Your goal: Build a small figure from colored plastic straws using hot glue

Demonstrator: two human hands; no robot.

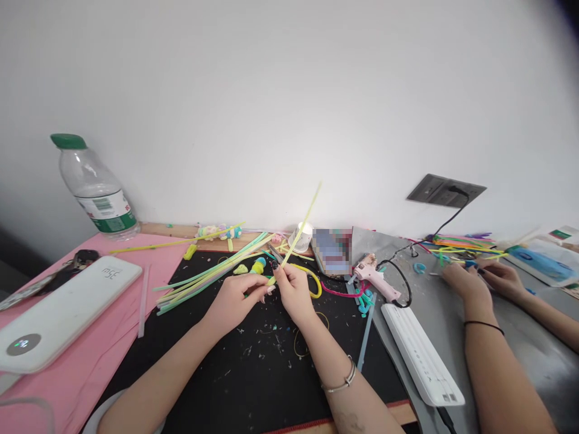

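A yellow pipe cleaner [304, 225] rises at a slant from between my hands, its far end in front of the wall. My left hand [239, 298] pinches its lower end, which looks wound into a small coil. The fingers of my right hand [295, 295] are closed on the same stem just above. A grey, pointed metal tool [274, 251] shows beside my right fingertips; whether I hold it is unclear. Left of my hands lies a bundle of green and yellow pipe cleaners [217, 274], with a small blue-and-yellow fuzzy piece [258, 265] close by.
A black mat [235, 374] with scraps lies beneath my arms. To the right are a pink glue gun [377, 280], a white power strip [423, 355] and a co-worker's hands [470, 283]. A power bank [67, 313] and a bottle [97, 187] stand left; a paper cup [300, 237] sits behind.
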